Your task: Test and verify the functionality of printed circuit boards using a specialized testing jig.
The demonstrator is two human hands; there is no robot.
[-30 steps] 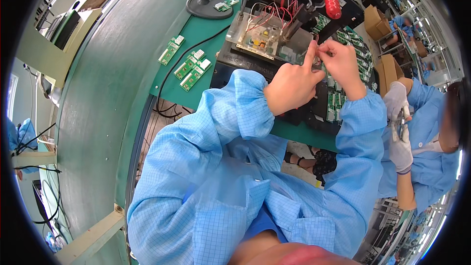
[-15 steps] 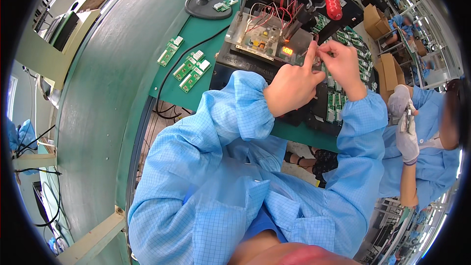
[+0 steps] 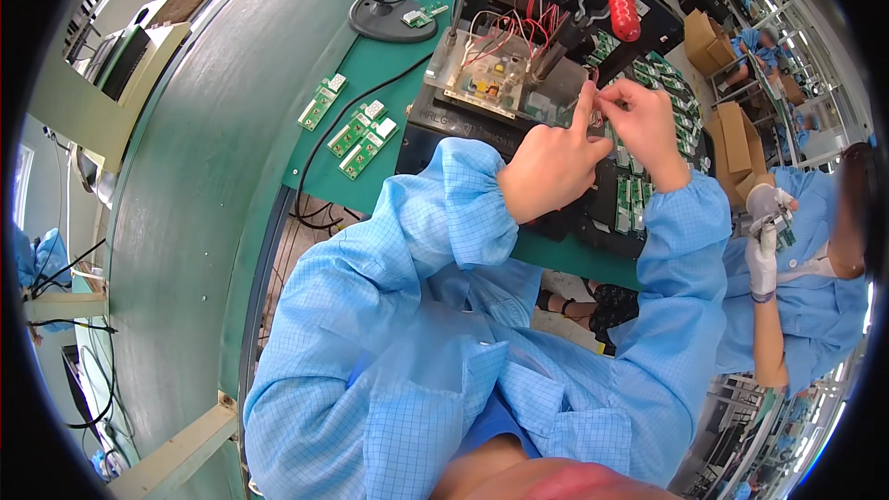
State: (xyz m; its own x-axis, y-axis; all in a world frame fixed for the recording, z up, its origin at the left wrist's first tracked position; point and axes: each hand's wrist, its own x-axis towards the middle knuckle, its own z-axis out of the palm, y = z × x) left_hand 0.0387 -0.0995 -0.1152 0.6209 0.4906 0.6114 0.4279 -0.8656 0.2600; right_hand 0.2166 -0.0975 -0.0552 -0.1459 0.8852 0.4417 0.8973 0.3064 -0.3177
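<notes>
My left hand (image 3: 551,171) reaches to the right side of a black test fixture (image 3: 486,134), index finger stretched out and the other fingers bent, with nothing visible in it. Close beside that fingertip, my right hand (image 3: 645,125) pinches thumb and forefinger together; whatever lies between them is hidden. A clear plate (image 3: 452,74) with red and white wires (image 3: 500,32) and small components tops the fixture. Over it stands a toggle clamp with a red handle (image 3: 624,11). The display window beside my left hand is dark.
Green circuit boards (image 3: 369,148) lie left of the fixture near a black cable (image 3: 319,143). More boards (image 3: 634,204) fill black trays at the right. A round black stand base (image 3: 394,20) is behind. To the right, a gloved co-worker (image 3: 762,264) holds a board; cardboard boxes (image 3: 736,148) stand there.
The orange digits on the fixture's display have gone dark. My hands stay nearly in place. The co-worker's gloved hands have shifted, and a board now shows in them.
</notes>
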